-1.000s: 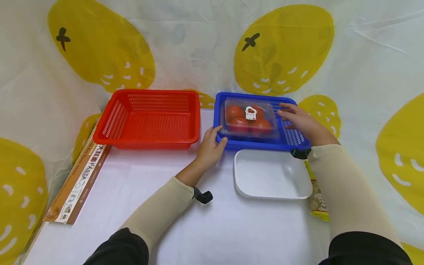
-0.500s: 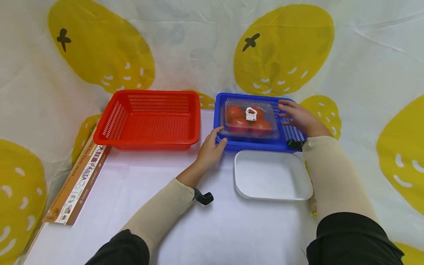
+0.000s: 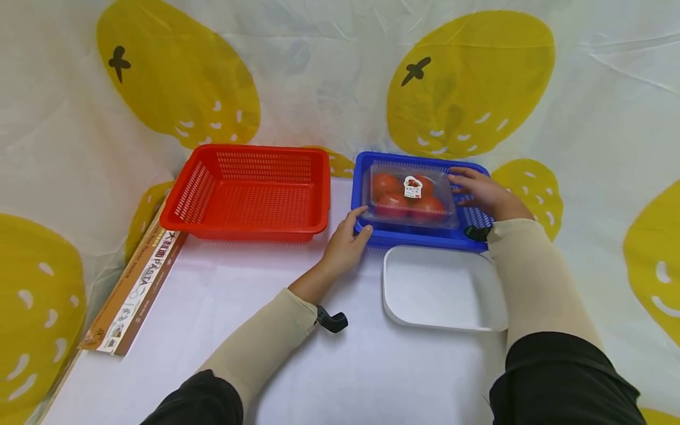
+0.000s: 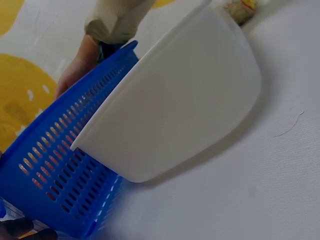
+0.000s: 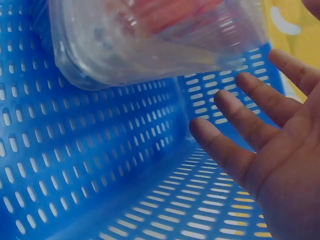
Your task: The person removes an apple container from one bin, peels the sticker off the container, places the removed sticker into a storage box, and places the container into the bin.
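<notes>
Blue plastic basket (image 3: 421, 236) holds a clear clamshell of tomatoes (image 3: 410, 195), lying tilted on its mesh floor; to lift the pack cleanly I judge both hands should close on its opposite short ends together and keep it level. Left hand (image 3: 345, 243) curls over the basket's near-left rim, thumb on top. Right hand (image 3: 480, 192) lies inside, fingers (image 5: 235, 155) straight and spread, just beside the pack, holding nothing.

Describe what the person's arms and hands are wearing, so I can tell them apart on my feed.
Both arms wear beige forearm sleeves under black upper sleeves. Left hand and right hand are bare, with no gloves. Each wrist carries a small black strapped device, the left one sticking out clearly.
</notes>
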The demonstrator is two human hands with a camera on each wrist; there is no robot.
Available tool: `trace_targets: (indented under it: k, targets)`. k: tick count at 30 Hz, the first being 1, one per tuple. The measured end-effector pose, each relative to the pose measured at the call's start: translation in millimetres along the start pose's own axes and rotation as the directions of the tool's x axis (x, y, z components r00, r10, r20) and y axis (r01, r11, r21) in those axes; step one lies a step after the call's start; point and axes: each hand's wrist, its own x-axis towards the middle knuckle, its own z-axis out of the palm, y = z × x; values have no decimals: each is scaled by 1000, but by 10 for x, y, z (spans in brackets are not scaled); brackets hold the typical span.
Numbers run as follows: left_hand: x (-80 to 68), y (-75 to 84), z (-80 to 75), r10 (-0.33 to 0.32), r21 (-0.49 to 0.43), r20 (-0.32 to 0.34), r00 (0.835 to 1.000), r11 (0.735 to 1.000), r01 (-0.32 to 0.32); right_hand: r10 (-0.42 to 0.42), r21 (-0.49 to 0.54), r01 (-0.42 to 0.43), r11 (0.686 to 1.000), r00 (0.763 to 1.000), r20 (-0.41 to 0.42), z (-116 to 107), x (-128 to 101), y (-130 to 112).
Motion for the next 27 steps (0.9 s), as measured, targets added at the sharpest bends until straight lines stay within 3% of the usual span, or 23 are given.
trace_targets:
  k: [11, 17, 23, 27]
  targets:
    - [-12, -21, 6, 23, 32, 11, 1000, 999, -23, 81, 73, -94, 993, 983, 163, 70, 141, 192]
    - [-17, -42, 27, 43, 48, 6, 999, 998, -43, 99, 87, -118, 989, 976, 193, 104, 148, 218]
    - [-7, -48, 13, 38, 21, 15, 999, 999, -38, 75, 111, -102, 989, 972, 221, 132, 160, 177]
    - [-6, -55, 19, 47, 20, 12, 999, 999, -47, 31, 188, -79, 979, 970, 243, 140, 119, 164]
